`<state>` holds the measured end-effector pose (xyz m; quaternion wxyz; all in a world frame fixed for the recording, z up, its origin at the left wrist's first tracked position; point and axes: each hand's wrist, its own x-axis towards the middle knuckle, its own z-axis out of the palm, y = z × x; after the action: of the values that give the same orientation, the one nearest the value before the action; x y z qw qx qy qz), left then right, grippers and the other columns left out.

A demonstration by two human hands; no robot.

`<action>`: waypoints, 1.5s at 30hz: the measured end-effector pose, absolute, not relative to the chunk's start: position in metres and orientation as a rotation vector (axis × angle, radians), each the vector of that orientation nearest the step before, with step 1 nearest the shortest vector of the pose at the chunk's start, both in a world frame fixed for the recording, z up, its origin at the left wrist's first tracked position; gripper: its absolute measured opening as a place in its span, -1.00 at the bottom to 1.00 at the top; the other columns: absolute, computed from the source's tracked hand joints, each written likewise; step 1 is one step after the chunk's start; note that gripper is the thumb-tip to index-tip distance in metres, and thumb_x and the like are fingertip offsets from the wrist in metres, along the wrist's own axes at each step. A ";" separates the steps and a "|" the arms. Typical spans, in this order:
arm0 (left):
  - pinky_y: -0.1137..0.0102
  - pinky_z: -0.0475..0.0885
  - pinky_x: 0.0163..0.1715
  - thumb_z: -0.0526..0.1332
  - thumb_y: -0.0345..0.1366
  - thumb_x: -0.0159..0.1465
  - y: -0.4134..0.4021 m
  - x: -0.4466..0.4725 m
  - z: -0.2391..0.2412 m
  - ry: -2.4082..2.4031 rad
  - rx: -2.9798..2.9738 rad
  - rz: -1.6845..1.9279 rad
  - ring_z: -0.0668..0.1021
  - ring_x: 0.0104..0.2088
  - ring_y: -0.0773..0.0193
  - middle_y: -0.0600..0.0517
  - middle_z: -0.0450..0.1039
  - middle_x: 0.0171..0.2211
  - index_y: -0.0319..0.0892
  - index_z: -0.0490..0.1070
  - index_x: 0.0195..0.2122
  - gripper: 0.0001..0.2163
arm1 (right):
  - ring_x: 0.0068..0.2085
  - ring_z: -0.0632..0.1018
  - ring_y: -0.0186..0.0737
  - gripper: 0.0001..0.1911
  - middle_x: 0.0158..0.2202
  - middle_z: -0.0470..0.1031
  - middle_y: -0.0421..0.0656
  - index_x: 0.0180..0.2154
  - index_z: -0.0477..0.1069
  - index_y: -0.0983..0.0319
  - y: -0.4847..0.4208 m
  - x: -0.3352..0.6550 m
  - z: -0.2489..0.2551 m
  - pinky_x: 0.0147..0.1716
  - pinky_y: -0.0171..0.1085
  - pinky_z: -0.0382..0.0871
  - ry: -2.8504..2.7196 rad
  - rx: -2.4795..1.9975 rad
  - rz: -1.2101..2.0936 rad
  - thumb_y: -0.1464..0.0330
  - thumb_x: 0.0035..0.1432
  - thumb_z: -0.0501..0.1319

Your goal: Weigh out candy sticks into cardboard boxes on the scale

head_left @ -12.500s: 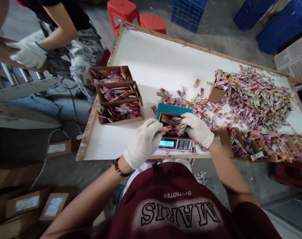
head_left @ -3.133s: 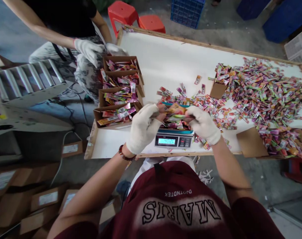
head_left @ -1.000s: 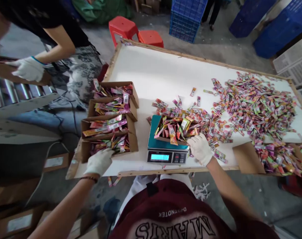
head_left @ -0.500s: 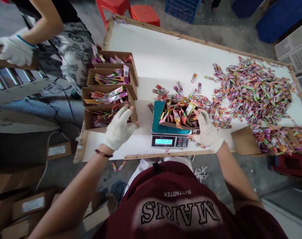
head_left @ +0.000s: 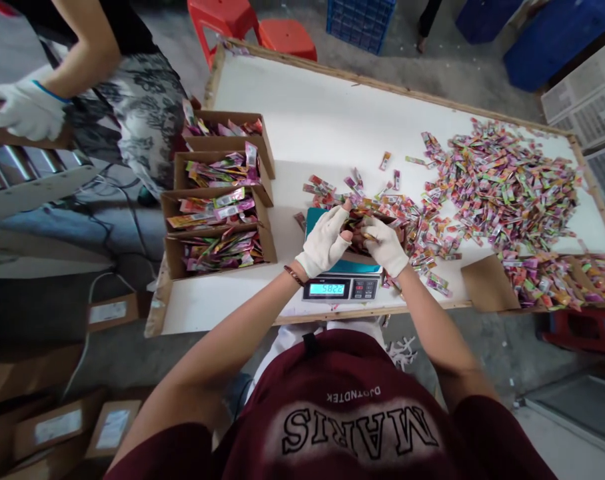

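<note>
Both my hands wear white gloves and press down into a cardboard box of colourful sachets (head_left: pixel 358 227) that sits on a teal-topped digital scale (head_left: pixel 341 288). My left hand (head_left: pixel 324 241) lies flat with fingers stretched over the box's left side. My right hand (head_left: pixel 384 244) curls onto the sachets at the right side. The hands hide most of the box. The scale's lit display faces me at the table's near edge.
Several filled cardboard boxes (head_left: pixel 220 248) stand in a row on the left of the white table (head_left: pixel 327 120). A big heap of loose sachets (head_left: pixel 502 187) covers the right side, beside a flat cardboard piece (head_left: pixel 487 285). Another person's gloved hand (head_left: pixel 27 110) works at the far left.
My left hand left the row of boxes and came over onto the box on the scale. Both hands now press the sachets down, and the display reading has changed.
</note>
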<state>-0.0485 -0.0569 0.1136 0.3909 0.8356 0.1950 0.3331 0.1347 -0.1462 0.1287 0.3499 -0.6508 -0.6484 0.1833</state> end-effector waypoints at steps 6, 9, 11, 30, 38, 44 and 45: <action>0.08 0.03 0.50 -0.17 0.15 0.49 -0.052 -0.055 0.121 0.501 1.906 0.878 0.17 0.49 -0.01 -0.21 0.07 0.49 -0.23 0.02 0.50 -0.29 | -0.03 0.61 -0.07 -0.74 -0.14 0.61 -0.04 -0.23 0.58 0.16 -0.169 0.150 0.180 0.12 -0.04 0.50 -1.603 -1.733 0.134 0.44 0.23 0.11; 0.10 0.00 0.52 -0.15 0.16 0.48 -0.052 -0.062 0.130 0.497 1.842 0.901 0.13 0.50 0.01 -0.14 0.04 0.50 -0.15 0.00 0.51 -0.30 | 0.00 0.60 -0.04 -0.73 -0.11 0.59 -0.04 -0.16 0.59 0.15 -0.196 0.181 0.218 0.15 0.03 0.48 -1.536 -1.777 -0.164 0.40 0.27 0.11; 0.12 0.01 0.52 -0.14 0.18 0.48 -0.053 -0.073 0.134 0.542 1.820 0.919 0.15 0.49 0.02 -0.08 0.07 0.50 -0.08 0.03 0.50 -0.32 | 0.00 0.59 -0.01 -0.74 -0.14 0.58 -0.01 -0.16 0.59 0.17 -0.216 0.211 0.236 0.18 0.06 0.45 -1.470 -1.862 -0.389 0.35 0.31 0.11; 0.04 0.21 0.42 -0.01 0.20 0.44 -0.115 -0.172 0.091 1.033 1.563 0.808 0.40 0.35 -0.07 -0.26 0.33 0.35 -0.24 0.28 0.37 -0.32 | -0.03 0.48 0.09 -0.90 -0.13 0.50 0.04 -0.23 0.54 0.23 -0.110 0.135 0.161 0.08 0.04 0.37 -1.845 -2.094 0.144 0.40 0.30 0.23; 0.06 0.24 0.40 -0.03 0.23 0.43 -0.114 -0.176 0.088 1.107 1.529 0.805 0.43 0.33 -0.06 -0.25 0.40 0.30 -0.26 0.36 0.30 -0.30 | -0.19 0.54 -0.06 -0.87 -0.26 0.56 -0.09 -0.24 0.52 0.14 -0.199 0.210 0.254 -0.12 -0.07 0.43 -1.562 -1.973 -0.371 0.25 0.32 0.24; 0.06 0.29 0.36 0.01 0.21 0.42 -0.109 -0.169 0.086 1.119 1.558 0.780 0.48 0.26 -0.05 -0.25 0.45 0.25 -0.28 0.39 0.26 -0.33 | 0.19 0.42 0.24 -0.41 0.09 0.41 0.18 0.16 0.44 0.25 -0.246 0.256 0.258 0.18 0.19 0.34 -1.476 -2.240 -0.614 0.07 0.20 0.34; 0.06 0.31 0.34 0.03 0.20 0.42 -0.107 -0.166 0.089 1.122 1.584 0.769 0.51 0.22 -0.05 -0.25 0.46 0.23 -0.29 0.40 0.26 -0.33 | 0.24 0.39 0.23 -0.34 0.15 0.36 0.18 0.22 0.39 0.24 -0.243 0.254 0.248 0.22 0.21 0.32 -1.560 -2.240 -0.474 0.02 0.20 0.32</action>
<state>-0.1664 -0.1068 0.0888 0.5029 0.6558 0.4645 0.3182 0.2540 -0.2432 0.2481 0.1846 -0.7947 -0.5533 -0.1680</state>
